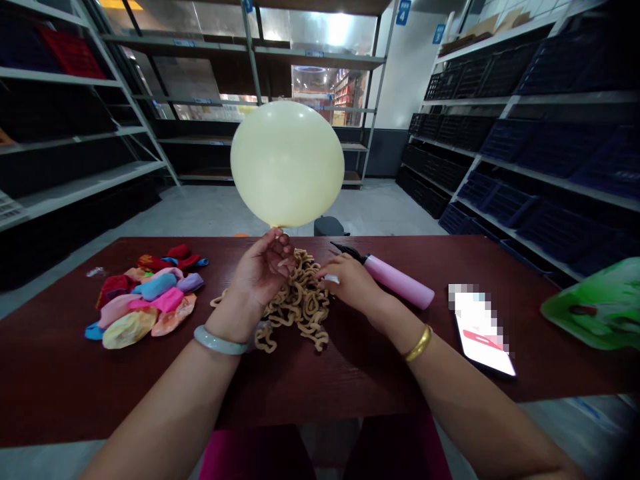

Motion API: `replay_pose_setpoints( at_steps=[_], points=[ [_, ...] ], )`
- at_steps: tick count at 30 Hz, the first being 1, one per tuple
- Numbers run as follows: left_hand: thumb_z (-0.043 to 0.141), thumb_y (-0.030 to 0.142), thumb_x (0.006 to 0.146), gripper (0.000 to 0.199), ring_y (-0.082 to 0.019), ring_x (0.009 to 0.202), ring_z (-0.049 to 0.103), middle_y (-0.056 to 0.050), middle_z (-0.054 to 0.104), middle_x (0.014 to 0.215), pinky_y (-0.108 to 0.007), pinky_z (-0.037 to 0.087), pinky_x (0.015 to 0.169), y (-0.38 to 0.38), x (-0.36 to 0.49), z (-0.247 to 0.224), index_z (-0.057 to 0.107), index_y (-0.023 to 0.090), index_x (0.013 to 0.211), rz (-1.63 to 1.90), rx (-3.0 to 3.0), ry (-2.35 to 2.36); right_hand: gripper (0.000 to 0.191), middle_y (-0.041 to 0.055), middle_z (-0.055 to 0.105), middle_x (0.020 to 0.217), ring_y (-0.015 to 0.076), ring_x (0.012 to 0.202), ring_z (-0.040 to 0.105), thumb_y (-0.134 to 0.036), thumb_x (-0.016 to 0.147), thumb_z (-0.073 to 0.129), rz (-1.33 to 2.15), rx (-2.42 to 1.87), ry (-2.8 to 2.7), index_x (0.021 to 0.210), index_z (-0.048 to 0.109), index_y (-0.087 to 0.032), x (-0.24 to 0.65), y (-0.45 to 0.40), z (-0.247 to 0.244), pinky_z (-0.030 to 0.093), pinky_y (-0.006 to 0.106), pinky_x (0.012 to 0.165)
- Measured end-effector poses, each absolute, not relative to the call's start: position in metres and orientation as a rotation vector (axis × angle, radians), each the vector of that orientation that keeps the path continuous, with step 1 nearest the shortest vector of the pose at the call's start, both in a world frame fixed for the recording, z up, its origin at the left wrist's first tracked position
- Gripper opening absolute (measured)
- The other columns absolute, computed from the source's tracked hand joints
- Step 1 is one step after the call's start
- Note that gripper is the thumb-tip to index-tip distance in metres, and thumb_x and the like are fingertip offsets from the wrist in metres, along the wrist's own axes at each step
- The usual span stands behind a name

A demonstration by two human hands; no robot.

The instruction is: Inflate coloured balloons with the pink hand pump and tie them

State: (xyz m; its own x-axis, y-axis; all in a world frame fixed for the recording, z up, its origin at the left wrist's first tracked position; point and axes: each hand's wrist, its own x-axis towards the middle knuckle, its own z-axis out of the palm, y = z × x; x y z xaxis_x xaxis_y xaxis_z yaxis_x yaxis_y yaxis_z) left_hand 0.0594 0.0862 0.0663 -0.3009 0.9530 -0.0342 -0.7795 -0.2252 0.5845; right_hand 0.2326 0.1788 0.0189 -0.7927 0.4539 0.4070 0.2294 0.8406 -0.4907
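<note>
A pale yellow inflated balloon [287, 163] stands upright above the table, its neck pinched between the thumb and fingers of my left hand [265, 267]. Below and behind that hand lies a heap of tan, curly, cord-like strands [305, 300]. My right hand [350, 280] is at the heap's right edge, fingers curled together and pointing left. A small whitish thing shows at its fingers; whether it is held or worn I cannot tell. Just beyond the right hand lies a pink hand pump [400, 281] with a black end.
Uninflated balloons [155, 293] in several colours are piled on the left of the dark red table [380, 373]. A lit phone [480, 330] lies on the right, near a green plastic bag [595, 303]. Shelves with dark crates [560, 147] stand around; a dark bin [329, 227] is behind the table.
</note>
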Motion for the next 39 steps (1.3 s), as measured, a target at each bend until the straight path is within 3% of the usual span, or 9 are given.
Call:
replay_pose_setpoints(
  at_steps=[4,7,11,16,20,22,28,33,39],
  points=[
    [0.065,0.016,0.078,0.003,-0.009,0.061,0.058,0.0,0.062,0.07,-0.019,0.04,0.048,0.089,0.06,0.061,0.062,0.016,0.078,1.79,0.41,0.61,0.005,0.0055,0.066,0.099,0.0233,0.102,0.052,-0.022,0.075,0.074,0.454,-0.538,-2.609,0.079,0.073,-0.024,0.228,0.172,0.013,0.038,0.04,0.09],
    [0.065,0.015,0.078,0.004,-0.01,0.06,0.057,0.0,0.061,0.069,-0.019,0.039,0.045,0.089,0.06,0.059,0.062,0.015,0.08,1.798,0.428,0.624,0.002,0.0046,0.066,0.092,0.0197,0.093,0.057,-0.023,0.078,0.07,0.897,-0.538,-2.319,0.076,0.07,-0.021,0.23,0.177,0.02,0.041,0.038,0.088],
    [0.064,0.014,0.079,0.004,-0.01,0.06,0.055,-0.001,0.059,0.068,-0.019,0.039,0.045,0.088,0.062,0.06,0.061,0.015,0.08,1.812,0.435,0.634,0.016,0.0048,0.069,0.093,0.0171,0.093,0.062,-0.036,0.081,0.067,1.651,-0.416,-1.629,0.083,0.068,-0.02,0.24,0.185,0.04,0.046,0.036,0.088],
    [0.067,0.018,0.079,0.007,-0.009,0.062,0.056,0.0,0.06,0.071,-0.019,0.044,0.05,0.089,0.063,0.058,0.061,0.015,0.081,1.795,0.451,0.663,0.022,0.0028,0.068,0.09,0.0154,0.086,0.065,-0.04,0.077,0.072,1.983,-0.263,-1.255,0.087,0.066,-0.021,0.25,0.185,0.055,0.049,0.034,0.084],
    [0.071,0.019,0.076,0.012,-0.01,0.066,0.059,0.0,0.061,0.075,-0.019,0.046,0.052,0.092,0.069,0.052,0.062,0.015,0.082,1.804,0.488,0.737,0.02,-0.0059,0.058,0.069,0.0042,0.047,0.045,-0.038,0.078,0.072,1.868,-0.313,-1.38,0.088,0.065,-0.022,0.246,0.179,0.055,0.041,0.022,0.051],
    [0.072,0.021,0.076,0.013,-0.011,0.069,0.061,-0.001,0.063,0.078,-0.02,0.048,0.054,0.092,0.073,0.048,0.063,0.015,0.084,1.785,0.526,0.778,0.021,-0.0058,0.056,0.066,0.0042,0.044,0.038,-0.038,0.08,0.069,1.739,-0.372,-1.557,0.089,0.066,-0.021,0.243,0.174,0.053,0.034,0.021,0.046],
    [0.071,0.021,0.075,0.012,-0.013,0.076,0.064,-0.002,0.066,0.081,-0.022,0.051,0.063,0.09,0.074,0.049,0.065,0.015,0.083,1.808,0.588,0.806,0.009,0.0016,0.067,0.086,0.0148,0.082,0.058,-0.028,0.084,0.065,1.001,-0.429,-2.11,0.086,0.07,-0.02,0.239,0.173,0.044,0.043,0.029,0.077],
    [0.071,0.018,0.075,0.011,-0.011,0.07,0.064,-0.002,0.067,0.077,-0.021,0.05,0.058,0.089,0.06,0.058,0.065,0.015,0.083,1.922,0.545,0.814,0.013,0.0027,0.068,0.088,0.0154,0.081,0.06,-0.026,0.087,0.061,0.704,-0.448,-2.489,0.087,0.073,-0.022,0.237,0.179,0.029,0.043,0.027,0.076],
    [0.074,0.019,0.073,0.015,-0.011,0.07,0.063,-0.001,0.067,0.079,-0.021,0.05,0.058,0.09,0.06,0.054,0.066,0.015,0.085,1.945,0.555,0.814,0.023,0.0044,0.069,0.096,0.0196,0.091,0.059,-0.043,0.087,0.06,0.367,-0.577,-2.591,0.089,0.072,-0.023,0.221,0.157,0.021,0.04,0.032,0.082]
  ],
)
